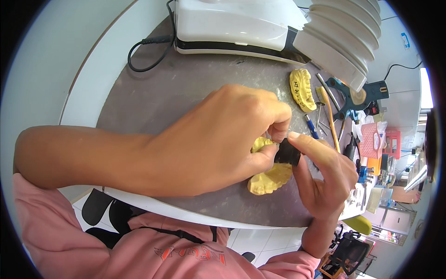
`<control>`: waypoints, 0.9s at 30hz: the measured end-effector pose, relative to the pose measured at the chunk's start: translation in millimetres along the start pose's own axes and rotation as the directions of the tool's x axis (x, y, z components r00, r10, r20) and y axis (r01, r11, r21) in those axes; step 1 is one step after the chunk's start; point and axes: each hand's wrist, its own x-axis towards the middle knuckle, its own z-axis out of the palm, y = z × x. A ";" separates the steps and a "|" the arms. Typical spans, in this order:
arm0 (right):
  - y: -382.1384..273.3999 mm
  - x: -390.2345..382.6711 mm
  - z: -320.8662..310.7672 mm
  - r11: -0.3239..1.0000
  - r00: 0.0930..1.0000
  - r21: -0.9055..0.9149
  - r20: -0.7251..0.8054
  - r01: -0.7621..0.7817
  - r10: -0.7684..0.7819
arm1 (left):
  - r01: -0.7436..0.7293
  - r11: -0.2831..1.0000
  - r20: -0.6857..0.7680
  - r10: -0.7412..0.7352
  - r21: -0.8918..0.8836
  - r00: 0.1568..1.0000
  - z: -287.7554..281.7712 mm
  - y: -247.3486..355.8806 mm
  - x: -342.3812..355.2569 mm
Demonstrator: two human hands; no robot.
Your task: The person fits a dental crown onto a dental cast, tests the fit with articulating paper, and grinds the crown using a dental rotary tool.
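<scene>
Both grips: left hand [218, 139] & right hand [325, 179] pinch chalky yellow dental cast [272, 179] w/ black block [287, 152].

Yellow dental casts [272, 179] matt, chalky plaster; machine housing [232, 23] glossy white plastic (tabletop [158, 102] dull, dusty grey).

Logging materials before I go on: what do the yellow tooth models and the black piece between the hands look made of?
The yellow tooth models, and the spare one further back, look like cast dental stone or plaster: matte, chalky, opaque. The black piece, pinched by the left hand and right hand, looks like dull plastic or rubber; I can't tell which.
</scene>
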 end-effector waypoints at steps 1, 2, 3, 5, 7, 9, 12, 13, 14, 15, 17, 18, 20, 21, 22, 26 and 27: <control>1.1 -0.9 0.7 1.000 1.000 -0.007 0.014 -0.007 0.007 | 0.043 0.999 0.025 -0.043 0.002 0.999 -1.2 1.8 0.4; 2.4 -1.7 0.7 1.000 1.000 -0.016 0.027 -0.012 0.012 | 0.042 0.999 0.023 -0.042 0.004 0.999 -0.4 2.4 0.8; 2.8 -2.4 0.4 1.000 1.000 -0.016 0.026 -0.009 0.009 | 0.071 0.997 0.020 -0.071 -0.007 0.997 0.7 2.9 1.4; 2.6 -3.4 -0.3 0.999 0.998 -0.007 0.039 -0.041 0.041 | 0.098 0.995 0.016 -0.098 -0.017 0.995 3.6 1.9 1.4; 0.2 -2.6 -0.4 0.999 0.999 -0.020 0.030 -0.041 0.042 | 0.078 0.994 -0.031 -0.081 -0.079 0.996 7.6 -1.5 0.3; -0.7 -2.5 0.5 0.998 0.999 -0.032 0.022 -0.045 0.045 | 0.067 0.996 -0.029 -0.069 -0.065 0.997 6.7 -1.5 -0.1; 0.4 -2.6 2.7 0.999 1.000 -0.031 0.012 -0.010 0.010 | 0.062 0.997 -0.021 -0.063 -0.049 0.998 5.1 -1.3 -0.5; -0.7 -2.8 3.5 0.999 1.000 -0.027 0.013 -0.021 0.022 | 0.071 0.996 -0.014 -0.072 -0.045 0.997 4.6 -1.1 -0.9; -0.8 -3.0 4.1 0.999 0.999 -0.021 0.013 -0.031 0.032 | 0.070 0.997 -0.015 -0.071 -0.043 0.997 4.5 -0.7 -0.7; -1.0 -3.9 4.5 0.999 0.999 -0.020 0.012 -0.030 0.030 | 0.083 0.996 -0.007 -0.083 -0.044 0.997 4.4 -0.2 -0.7; -2.0 -6.0 5.3 0.997 0.999 -0.056 -0.006 -0.051 0.051 | 0.095 0.994 0.001 -0.095 -0.047 0.995 4.5 0.1 -0.7; -2.5 -6.4 6.0 0.997 0.999 -0.058 -0.005 -0.051 0.051 | 0.088 0.995 -0.003 -0.089 -0.040 0.996 4.7 -0.1 -0.6; -3.6 -7.2 7.0 0.996 0.997 -0.060 -0.026 -0.068 0.067 | 0.082 0.996 -0.004 -0.082 -0.034 0.997 4.8 0.2 -0.5; -3.8 -7.7 7.4 0.996 0.997 -0.061 -0.026 -0.070 0.069 | 0.081 0.996 -0.007 -0.082 -0.037 0.997 4.7 0.7 -0.4; -3.8 -8.4 7.8 0.996 0.997 -0.063 -0.029 -0.069 0.067 | 0.081 0.996 -0.010 -0.082 -0.041 0.997 4.5 1.2 -0.2; -8.2 -8.6 6.7 0.993 0.997 -0.088 -0.011 -0.075 0.074 | 0.072 0.997 -0.012 -0.073 -0.029 0.997 4.0 1.0 -1.1; -8.6 -8.9 7.5 0.993 0.997 -0.088 -0.011 -0.076 0.075 | 0.047 0.998 -0.026 -0.048 -0.032 0.999 4.9 -0.2 -1.1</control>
